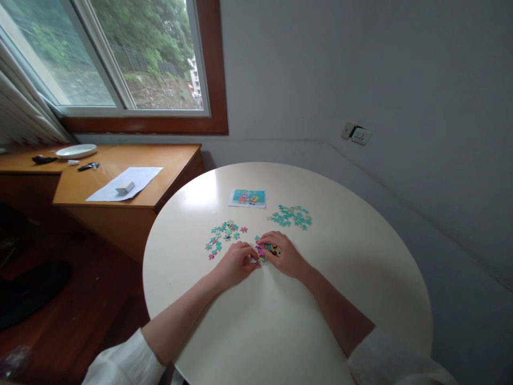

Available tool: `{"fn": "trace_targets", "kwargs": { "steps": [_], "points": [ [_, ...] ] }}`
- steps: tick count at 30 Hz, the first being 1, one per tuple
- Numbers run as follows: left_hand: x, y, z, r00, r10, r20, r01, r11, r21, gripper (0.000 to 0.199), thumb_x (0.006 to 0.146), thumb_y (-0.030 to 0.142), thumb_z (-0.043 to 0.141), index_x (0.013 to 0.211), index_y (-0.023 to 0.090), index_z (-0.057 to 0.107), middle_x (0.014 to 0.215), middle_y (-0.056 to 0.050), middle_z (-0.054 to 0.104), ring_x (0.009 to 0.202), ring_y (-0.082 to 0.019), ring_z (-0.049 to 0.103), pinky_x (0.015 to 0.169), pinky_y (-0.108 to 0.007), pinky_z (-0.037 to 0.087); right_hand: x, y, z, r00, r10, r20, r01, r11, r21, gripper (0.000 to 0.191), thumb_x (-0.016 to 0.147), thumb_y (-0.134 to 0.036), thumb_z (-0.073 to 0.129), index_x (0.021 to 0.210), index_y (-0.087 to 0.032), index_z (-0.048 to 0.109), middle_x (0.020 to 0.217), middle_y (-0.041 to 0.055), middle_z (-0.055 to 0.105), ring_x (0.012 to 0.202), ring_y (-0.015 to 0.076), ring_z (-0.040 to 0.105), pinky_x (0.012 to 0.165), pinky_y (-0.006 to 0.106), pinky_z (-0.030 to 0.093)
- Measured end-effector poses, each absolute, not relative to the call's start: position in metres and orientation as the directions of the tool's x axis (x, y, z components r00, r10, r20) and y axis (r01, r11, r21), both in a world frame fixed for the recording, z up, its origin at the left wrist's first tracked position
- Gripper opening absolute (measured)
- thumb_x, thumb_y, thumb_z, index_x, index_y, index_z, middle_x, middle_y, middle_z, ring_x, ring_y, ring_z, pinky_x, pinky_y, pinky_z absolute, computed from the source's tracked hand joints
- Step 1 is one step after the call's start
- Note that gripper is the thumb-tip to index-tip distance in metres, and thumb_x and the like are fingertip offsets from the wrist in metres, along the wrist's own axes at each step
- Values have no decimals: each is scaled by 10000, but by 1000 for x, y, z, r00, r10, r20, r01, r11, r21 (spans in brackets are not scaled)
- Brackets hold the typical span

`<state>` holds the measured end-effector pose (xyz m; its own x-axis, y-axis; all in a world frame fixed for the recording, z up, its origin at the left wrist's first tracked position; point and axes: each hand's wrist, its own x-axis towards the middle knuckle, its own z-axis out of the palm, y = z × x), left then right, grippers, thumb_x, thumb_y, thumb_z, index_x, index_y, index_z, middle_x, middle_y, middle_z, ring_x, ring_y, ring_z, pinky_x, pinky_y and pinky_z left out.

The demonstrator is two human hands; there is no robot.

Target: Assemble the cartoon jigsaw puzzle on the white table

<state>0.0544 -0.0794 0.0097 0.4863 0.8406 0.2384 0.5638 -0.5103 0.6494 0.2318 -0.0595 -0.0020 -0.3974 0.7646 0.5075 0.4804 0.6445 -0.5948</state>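
A small joined patch of jigsaw puzzle (261,253), pink, yellow and teal, lies on the table between my hands. My left hand (237,263) is at its left edge, thumb and forefinger closed on a puzzle piece mostly hidden by the fingers. My right hand (285,255) curls over the right side of the patch, with thumb and fingers gripping it and covering part of it. Loose pieces (228,229), teal and pink, are scattered beyond my left hand. Another group of teal pieces (292,216) lies beyond my right hand.
A picture card (249,198) with a pink and a yellow cartoon figure lies toward the back of the round white table (340,235). To the left, a wooden desk (172,160) carries a paper sheet (138,176), a small white box (125,187) and a white plate (77,151).
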Motion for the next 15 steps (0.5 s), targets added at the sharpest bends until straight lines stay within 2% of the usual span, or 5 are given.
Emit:
{"fn": "trace_targets", "kwargs": {
  "steps": [15],
  "points": [
    [55,-80,10,483,846,225,565,-497,659,36,687,203,646,714,179,643,691,-21,573,663,-130,487,693,-256,392,232,-59,-3,-402,757,515,468,653,-595,278,645,-43,530,838,-220,623,884,41,635,864,185,566,791,352,431]
  ]
}}
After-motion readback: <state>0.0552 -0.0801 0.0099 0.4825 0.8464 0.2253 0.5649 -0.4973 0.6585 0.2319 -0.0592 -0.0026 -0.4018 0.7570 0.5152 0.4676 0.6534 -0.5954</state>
